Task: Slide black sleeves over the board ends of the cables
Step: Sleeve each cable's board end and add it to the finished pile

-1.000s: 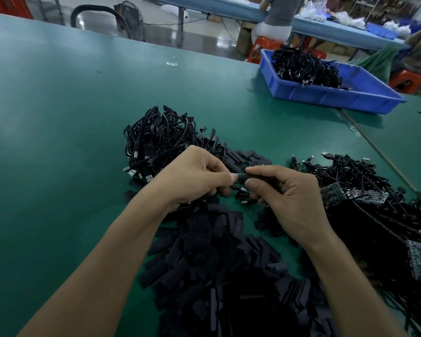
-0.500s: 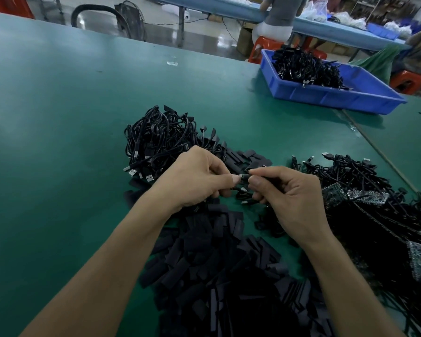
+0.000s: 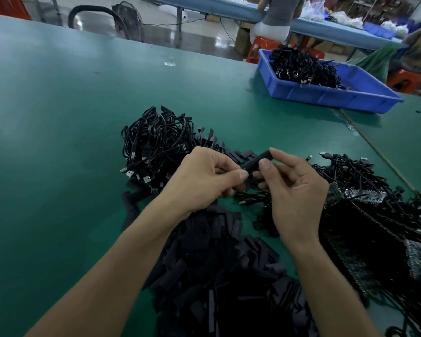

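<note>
Two hands on one sleeve [image 3: 255, 161], held above the green table [image 3: 58, 117] between the piles. Versus 0.5 s ago, its far end has tipped up into view; before, it was buried between the thumbs. Right hand [image 3: 294, 190] pinches it mid-length with thumb and forefinger, other fingers loosely curled. Left hand [image 3: 202, 177] is curled, pinching the near end. Sleeve is a matte black, flattish tube. Loose sleeves [image 3: 216, 276] heaped below, glossy cables [image 3: 156, 139] tangled behind.

sleeve [image 3: 257, 162] end hidden (in pinch), sleeve pile [image 3: 229, 288] cropped
</note>
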